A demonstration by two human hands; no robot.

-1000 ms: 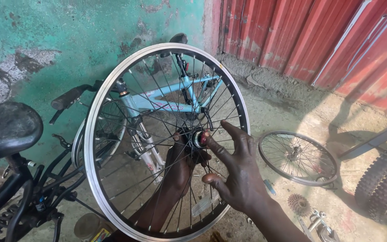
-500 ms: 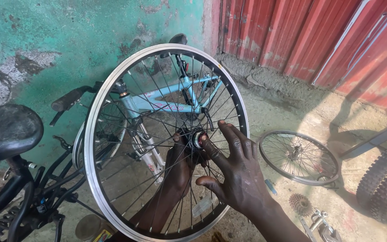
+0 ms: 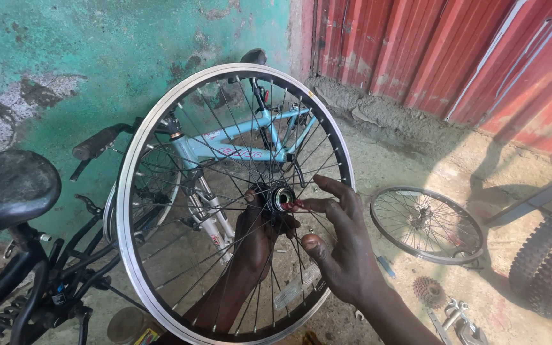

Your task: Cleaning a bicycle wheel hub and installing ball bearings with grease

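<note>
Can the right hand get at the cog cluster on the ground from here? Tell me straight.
Probably yes. The right hand is at the hub on the near side of the spoked wheel; the cog cluster lies on open ground just below and beside it, with nothing between.

Right hand (image 3: 346, 249) fingers nearer hub (image 3: 282, 198)
</note>
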